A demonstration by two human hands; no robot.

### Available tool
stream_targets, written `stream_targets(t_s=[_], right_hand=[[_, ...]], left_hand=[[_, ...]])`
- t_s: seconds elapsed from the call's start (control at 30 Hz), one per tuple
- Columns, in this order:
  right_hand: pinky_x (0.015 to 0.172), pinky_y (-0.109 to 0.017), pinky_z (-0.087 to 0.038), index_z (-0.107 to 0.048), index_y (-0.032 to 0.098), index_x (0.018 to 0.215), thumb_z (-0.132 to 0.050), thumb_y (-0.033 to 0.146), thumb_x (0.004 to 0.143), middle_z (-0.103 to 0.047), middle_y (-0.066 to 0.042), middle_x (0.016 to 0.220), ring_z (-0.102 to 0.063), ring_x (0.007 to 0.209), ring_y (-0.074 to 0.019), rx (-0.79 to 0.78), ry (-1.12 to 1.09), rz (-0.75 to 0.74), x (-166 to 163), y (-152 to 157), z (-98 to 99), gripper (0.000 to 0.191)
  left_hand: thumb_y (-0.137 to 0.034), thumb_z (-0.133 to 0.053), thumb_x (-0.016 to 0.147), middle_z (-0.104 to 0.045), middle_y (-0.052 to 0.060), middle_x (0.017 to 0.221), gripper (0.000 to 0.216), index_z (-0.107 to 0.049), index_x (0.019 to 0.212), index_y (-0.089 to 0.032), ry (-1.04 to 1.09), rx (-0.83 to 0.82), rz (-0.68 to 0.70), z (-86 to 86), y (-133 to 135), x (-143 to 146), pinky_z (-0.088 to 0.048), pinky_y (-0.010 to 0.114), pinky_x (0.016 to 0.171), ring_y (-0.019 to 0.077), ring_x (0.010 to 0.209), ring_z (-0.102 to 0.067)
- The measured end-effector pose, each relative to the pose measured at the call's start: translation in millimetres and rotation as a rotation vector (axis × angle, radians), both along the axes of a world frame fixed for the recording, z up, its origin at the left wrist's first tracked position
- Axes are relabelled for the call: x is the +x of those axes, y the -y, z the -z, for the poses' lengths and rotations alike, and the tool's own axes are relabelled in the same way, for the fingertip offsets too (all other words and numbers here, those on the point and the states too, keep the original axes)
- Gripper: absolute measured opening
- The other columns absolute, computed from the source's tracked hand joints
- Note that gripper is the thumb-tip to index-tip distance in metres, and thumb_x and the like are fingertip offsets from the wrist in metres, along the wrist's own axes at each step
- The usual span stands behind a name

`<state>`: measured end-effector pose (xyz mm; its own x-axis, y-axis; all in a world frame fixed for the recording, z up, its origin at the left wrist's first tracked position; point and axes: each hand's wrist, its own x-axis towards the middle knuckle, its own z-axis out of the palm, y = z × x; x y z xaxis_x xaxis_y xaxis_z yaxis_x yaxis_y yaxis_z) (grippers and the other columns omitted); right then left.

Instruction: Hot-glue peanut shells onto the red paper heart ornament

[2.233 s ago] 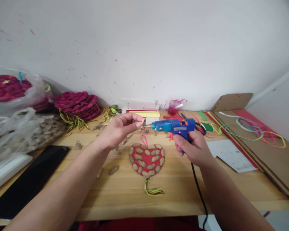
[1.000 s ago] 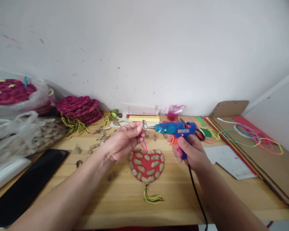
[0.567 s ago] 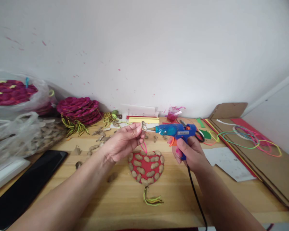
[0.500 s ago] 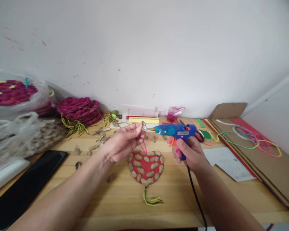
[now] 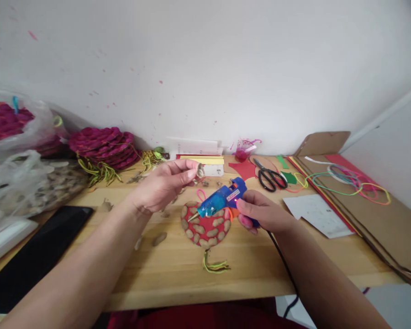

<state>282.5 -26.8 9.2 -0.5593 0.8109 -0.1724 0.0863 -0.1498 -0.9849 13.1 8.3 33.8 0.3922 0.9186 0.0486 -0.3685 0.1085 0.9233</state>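
Note:
Between the thumb and fingers of my left hand (image 5: 169,183) is a peanut shell (image 5: 200,171), its hollow side partly showing. My right hand (image 5: 263,211) grips a blue hot glue gun (image 5: 222,198) with a red light lit and an orange trigger. Its nozzle points down and left, over the left side of a red piece (image 5: 205,224) edged and dotted with peanut shells. A pink loop (image 5: 201,195) tops that piece, and a yellow-green yarn tassel (image 5: 215,265) hangs from its lower end on the wooden table.
Black-handled scissors (image 5: 270,176) lie behind my right hand, near red and green paper scraps. At the left are a bag of peanut shells (image 5: 63,183), a black phone-like slab (image 5: 37,256) and stacked magenta pieces (image 5: 104,146). Cardboard sheets (image 5: 373,210) and coloured cords fill the right.
The glue gun has moved away from the shell, down and left, its nozzle now tilted downward over the red piece. My left hand still holds the shell. The view has shifted slightly.

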Motion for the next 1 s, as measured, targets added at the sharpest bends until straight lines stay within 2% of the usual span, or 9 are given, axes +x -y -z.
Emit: stream_targets(t_s=[0.2,0.33,0.67,1.0], right_hand=[[0.033,-0.016,-0.036,-0.054,0.02,0.075,-0.068,0.066,0.088,-0.053,0.007,0.052,-0.041,0.038,-0.0061,-0.073,0.037,-0.157,-4.1,-0.7,1.5,0.05],[0.034,-0.015,-0.033,-0.056,0.019,0.078,-0.067,0.065,0.089,-0.053,0.007,0.051,-0.04,0.036,-0.0051,-0.121,0.042,-0.229,-5.7,-0.8,0.0,0.049],[0.031,-0.015,-0.028,-0.059,0.018,0.085,-0.069,0.068,0.086,-0.053,0.009,0.05,-0.037,0.031,-0.0043,-0.235,0.02,-0.275,-8.0,-1.0,-0.9,0.051],[0.028,-0.015,-0.026,-0.063,0.017,0.086,-0.072,0.066,0.084,-0.052,0.007,0.047,-0.036,0.03,-0.0052,-0.243,-0.015,-0.223,-9.9,0.2,2.0,0.05]], left_hand=[[-0.036,-0.089,0.078,-0.078,0.008,0.096,0.027,-0.077,0.092,-0.016,-0.152,0.059,0.156,7.0,5.1,7.5,-0.052,0.03,0.087,0.0181,0.091,-0.069],[-0.035,-0.084,0.083,-0.077,0.008,0.097,0.021,-0.077,0.095,-0.018,-0.205,0.081,0.211,8.6,6.5,8.3,-0.054,0.03,0.087,0.0183,0.09,-0.07],[-0.032,-0.081,0.087,-0.073,0.006,0.09,0.019,-0.075,0.096,-0.016,-0.209,0.093,0.284,7.5,7.7,9.3,-0.055,0.026,0.078,0.0136,0.078,-0.067],[-0.031,-0.082,0.087,-0.074,0.004,0.089,0.021,-0.074,0.099,-0.016,-0.153,0.126,0.274,14.1,3.9,10.5,-0.054,0.026,0.079,0.0126,0.078,-0.067]])
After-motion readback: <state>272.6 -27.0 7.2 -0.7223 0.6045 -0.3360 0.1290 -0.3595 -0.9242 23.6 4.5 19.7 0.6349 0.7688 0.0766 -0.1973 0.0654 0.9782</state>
